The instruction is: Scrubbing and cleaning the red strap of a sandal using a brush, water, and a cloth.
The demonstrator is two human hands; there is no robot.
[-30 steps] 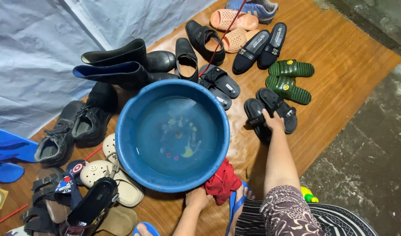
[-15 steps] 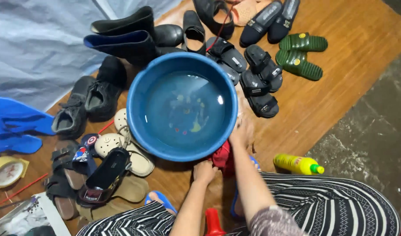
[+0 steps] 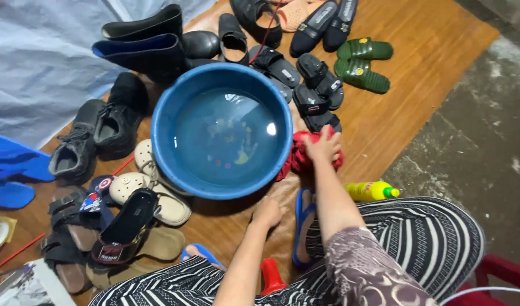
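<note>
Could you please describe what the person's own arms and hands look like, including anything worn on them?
Both hands are bare: no gloves, rings or watch show. The left hand and its forearm are uncovered as far as the picture shows. The right hand is bare too, and the right upper arm wears a short sleeve of brownish-grey fabric with pale swirling patterns.

A yellow squeeze bottle point(image 3: 371, 190) with a green cap lies on the floor, near right, beside the striped lap.

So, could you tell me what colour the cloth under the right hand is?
Red cloth, head view.
</note>
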